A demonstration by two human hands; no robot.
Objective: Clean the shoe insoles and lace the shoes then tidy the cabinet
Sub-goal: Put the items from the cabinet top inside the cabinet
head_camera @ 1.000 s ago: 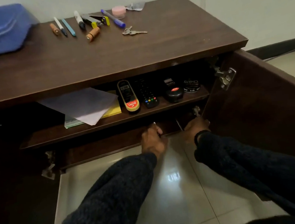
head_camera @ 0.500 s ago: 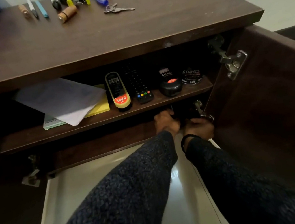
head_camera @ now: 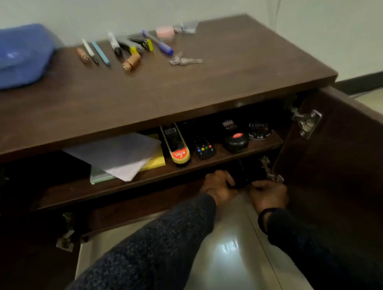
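A dark object (head_camera: 238,177), too shadowed to identify, sits low in the cabinet (head_camera: 154,96) under the shelf (head_camera: 141,180), right of centre. The left hand (head_camera: 217,186) curls onto it; the right hand (head_camera: 267,194) touches its near right side, grip indeterminable.

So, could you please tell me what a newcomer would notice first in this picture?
Probably both hands, the left hand and the right hand, reaching into the dark space under the cabinet shelf. Next, the blue basin at the top's far left corner, and the yellow-tipped polish bottle lying on the shelf.
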